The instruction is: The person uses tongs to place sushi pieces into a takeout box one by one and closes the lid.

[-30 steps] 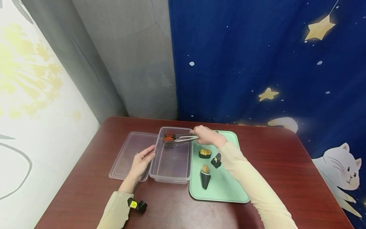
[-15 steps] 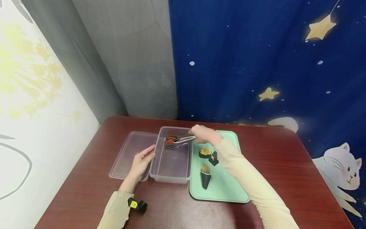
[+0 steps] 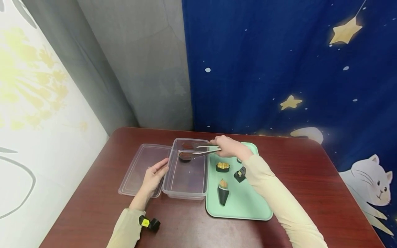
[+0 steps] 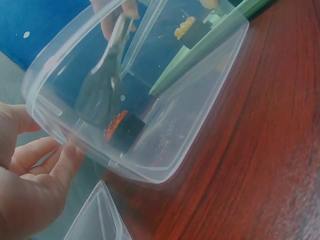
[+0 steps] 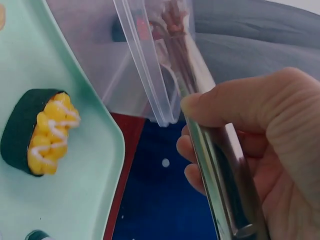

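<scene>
My right hand [image 3: 227, 146] grips metal tongs [image 5: 215, 150] near their hinged end. Their two arms stand apart, reaching over the rim into a clear plastic container [image 3: 186, 182]. On the container's floor, towards the far left, sits a piece of roe sushi [image 4: 127, 131] with an orange top and a dark wrap. The tongs' heads hang over it, seemingly clear of it in the left wrist view. My left hand [image 3: 154, 175] rests its fingertips against the container's left wall, fingers extended.
A mint-green tray [image 3: 248, 206] stands right of the container, bearing corn sushi [image 3: 222, 167], a cone-shaped hand roll [image 3: 223, 195] and a dark piece [image 3: 238, 160] partly hidden by my arm. Left of the container, its clear lid [image 3: 136, 175] lies on the red-brown table [image 3: 93, 193].
The tongs went down with the roe sushi between their heads. They have since opened, leaving the sushi on the container floor, and my right hand has shifted slightly right. The left hand stays put.
</scene>
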Tool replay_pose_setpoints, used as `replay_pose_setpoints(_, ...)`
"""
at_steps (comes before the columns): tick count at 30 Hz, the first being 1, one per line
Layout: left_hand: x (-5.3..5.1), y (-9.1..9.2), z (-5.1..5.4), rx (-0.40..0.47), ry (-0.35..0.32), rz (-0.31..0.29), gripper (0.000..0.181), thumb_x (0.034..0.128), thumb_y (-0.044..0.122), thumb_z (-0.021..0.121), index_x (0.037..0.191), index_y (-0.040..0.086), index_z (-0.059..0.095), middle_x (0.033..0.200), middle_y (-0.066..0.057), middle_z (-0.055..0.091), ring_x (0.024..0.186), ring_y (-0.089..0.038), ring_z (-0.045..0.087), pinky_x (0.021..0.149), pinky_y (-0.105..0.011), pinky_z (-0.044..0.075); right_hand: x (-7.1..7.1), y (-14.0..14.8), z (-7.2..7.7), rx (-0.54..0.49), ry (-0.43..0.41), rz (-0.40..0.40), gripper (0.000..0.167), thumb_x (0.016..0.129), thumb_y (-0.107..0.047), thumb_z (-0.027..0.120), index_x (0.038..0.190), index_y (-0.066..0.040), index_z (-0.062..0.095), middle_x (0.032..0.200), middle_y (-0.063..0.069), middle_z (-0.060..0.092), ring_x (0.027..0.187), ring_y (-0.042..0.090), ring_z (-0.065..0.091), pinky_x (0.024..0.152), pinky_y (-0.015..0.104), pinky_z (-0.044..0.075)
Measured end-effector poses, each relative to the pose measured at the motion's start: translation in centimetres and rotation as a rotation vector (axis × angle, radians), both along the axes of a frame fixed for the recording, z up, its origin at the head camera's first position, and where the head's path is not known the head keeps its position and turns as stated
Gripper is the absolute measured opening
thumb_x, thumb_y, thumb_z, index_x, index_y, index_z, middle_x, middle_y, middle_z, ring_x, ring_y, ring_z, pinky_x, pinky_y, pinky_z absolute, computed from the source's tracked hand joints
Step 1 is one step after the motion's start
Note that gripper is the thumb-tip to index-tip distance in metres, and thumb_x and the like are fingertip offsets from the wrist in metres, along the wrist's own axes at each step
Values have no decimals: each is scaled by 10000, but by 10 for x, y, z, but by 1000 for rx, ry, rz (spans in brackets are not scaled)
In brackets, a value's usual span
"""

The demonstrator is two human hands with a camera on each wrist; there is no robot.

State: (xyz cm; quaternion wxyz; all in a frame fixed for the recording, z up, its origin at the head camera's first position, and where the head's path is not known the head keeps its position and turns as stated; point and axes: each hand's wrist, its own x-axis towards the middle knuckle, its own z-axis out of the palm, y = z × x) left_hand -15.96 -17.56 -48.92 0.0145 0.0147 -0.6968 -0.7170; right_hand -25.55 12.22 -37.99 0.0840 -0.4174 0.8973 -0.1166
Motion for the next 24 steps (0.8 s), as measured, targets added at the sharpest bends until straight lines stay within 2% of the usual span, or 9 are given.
replay_pose_setpoints(4, 0, -1, 0, -12, 3, -1, 415, 906, -36, 553, 1305, -109, 466, 1300, -275, 488, 1159, -194, 537, 910, -133, 447, 4, 16, -1, -98, 55, 10, 431, 794, 16, 619, 1221, 57, 576, 1089, 190, 627, 863, 254, 581, 731, 356, 526)
replay_pose_setpoints(10, 0, -1, -1, 3, 25, -4, 414, 902, -45, 553, 1298, -126, 462, 1293, -300, 477, 1110, -114, 567, 897, -128, 452, 15, 36, 3, -151, 73, -28, 489, 810, -27, 633, 1273, 84, 520, 1193, 199, 587, 1039, 293, 569, 849, 410, 516)
replay_pose_setpoints(16, 0, -1, -1, 0, 44, 0, 403, 897, -59, 551, 1284, -137, 470, 1280, -311, 481, 1088, -92, 575, 884, -128, 459, 24, 57, 4, -209, 91, -55, 499, 811, -23, 650, 1271, 104, 504, 1205, 214, 572, 1009, 295, 565, 832, 417, 514)
replay_pose_setpoints(24, 0, -1, 1, -5, 17, -16, 418, 908, -44, 546, 1309, -121, 452, 1304, -289, 474, 1149, -156, 542, 909, -131, 446, 37, 86, 0, -265, 76, -130, 533, 807, -16, 676, 1293, 93, 488, 1218, 210, 563, 1059, 313, 552, 869, 455, 502)
